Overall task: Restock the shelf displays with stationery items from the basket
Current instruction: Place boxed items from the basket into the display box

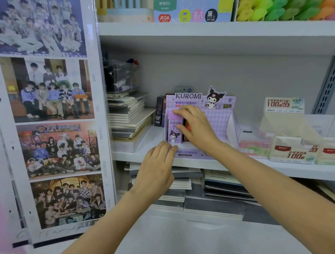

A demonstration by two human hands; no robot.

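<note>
A purple Kuromi display box (219,117) stands on the middle shelf (275,168). Inside it, at the left, small purple Kuromi lead cases (174,130) stand upright. My right hand (196,125) reaches into the box, fingertips on the top of the purple cases, thumb at a darker case with a red mark (187,127) beside them. My left hand (157,168) rests with straight fingers against the box's lower left front corner. The basket is out of view.
Stacked notebooks (128,116) lie left of the box, dark small boxes (159,113) behind it. Lead-refill display boxes (293,148) stand to the right. A poster panel (49,113) fills the left. More notebooks (208,193) lie on the shelf below.
</note>
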